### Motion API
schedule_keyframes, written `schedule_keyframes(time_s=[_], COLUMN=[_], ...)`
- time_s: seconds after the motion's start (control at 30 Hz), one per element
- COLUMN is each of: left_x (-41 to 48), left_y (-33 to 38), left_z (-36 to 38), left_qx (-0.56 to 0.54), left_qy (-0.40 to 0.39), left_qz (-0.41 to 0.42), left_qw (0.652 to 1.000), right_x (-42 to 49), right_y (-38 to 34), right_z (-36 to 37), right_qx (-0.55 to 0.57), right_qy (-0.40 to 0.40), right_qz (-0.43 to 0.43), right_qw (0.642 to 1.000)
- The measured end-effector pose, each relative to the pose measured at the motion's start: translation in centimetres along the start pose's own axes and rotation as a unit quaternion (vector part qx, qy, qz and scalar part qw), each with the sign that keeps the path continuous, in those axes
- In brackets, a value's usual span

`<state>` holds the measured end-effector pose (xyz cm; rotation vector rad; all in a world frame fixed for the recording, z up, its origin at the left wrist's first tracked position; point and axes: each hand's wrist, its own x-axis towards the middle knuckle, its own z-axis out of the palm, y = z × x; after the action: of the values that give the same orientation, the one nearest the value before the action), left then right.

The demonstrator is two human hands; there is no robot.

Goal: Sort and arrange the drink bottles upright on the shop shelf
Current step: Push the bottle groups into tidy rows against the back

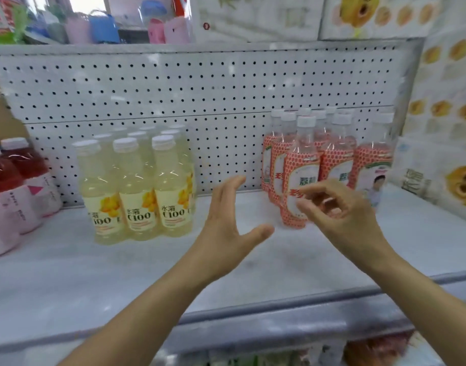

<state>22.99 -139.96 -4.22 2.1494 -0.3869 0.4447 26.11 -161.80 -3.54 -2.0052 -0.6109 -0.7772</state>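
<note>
Several pale yellow drink bottles with white caps stand upright in rows on the white shop shelf, left of centre. Several clear bottles with red-dotted labels stand upright in a cluster at the right. Red drink bottles with pink labels stand at the far left edge. My left hand hovers over the bare middle of the shelf, fingers spread and empty. My right hand is just in front of the foremost red-dotted bottle, fingers curled loosely and apart, holding nothing.
A white pegboard back panel rises behind the bottles. Stacked white packs with yellow prints close off the right end. Coloured plastic containers sit on the shelf above. The grey front rail runs along the shelf edge.
</note>
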Motion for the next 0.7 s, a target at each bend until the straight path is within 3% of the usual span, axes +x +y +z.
schedule_keyframes(time_s=[0.07,0.17,0.23,0.3,0.43,0.7], left_x=[1.4,3.5,5.1,6.8,10.0,12.4], left_y=[1.1,1.9,2.0,2.0,0.7,-1.5], left_z=[3.0,6.4,8.0,9.0,11.2,12.6], left_qx=[-0.057,-0.151,-0.173,-0.177,-0.213,-0.23], left_qy=[-0.013,-0.018,-0.017,-0.006,0.013,0.085], left_qz=[-0.052,-0.13,-0.168,-0.19,-0.147,-0.124], left_qw=[0.997,0.98,0.97,0.966,0.966,0.962], right_x=[0.2,1.2,2.5,3.9,5.8,7.5], right_y=[3.1,8.6,12.1,14.8,17.4,18.2], right_z=[-3.4,-7.5,-9.4,-10.1,-8.6,-5.0], right_qx=[-0.032,-0.003,0.032,0.081,0.197,0.238], right_qy=[0.087,0.166,0.098,-0.016,-0.164,-0.181], right_qz=[-0.016,0.107,0.218,0.269,0.224,0.16], right_qw=[0.996,0.98,0.97,0.96,0.94,0.941])
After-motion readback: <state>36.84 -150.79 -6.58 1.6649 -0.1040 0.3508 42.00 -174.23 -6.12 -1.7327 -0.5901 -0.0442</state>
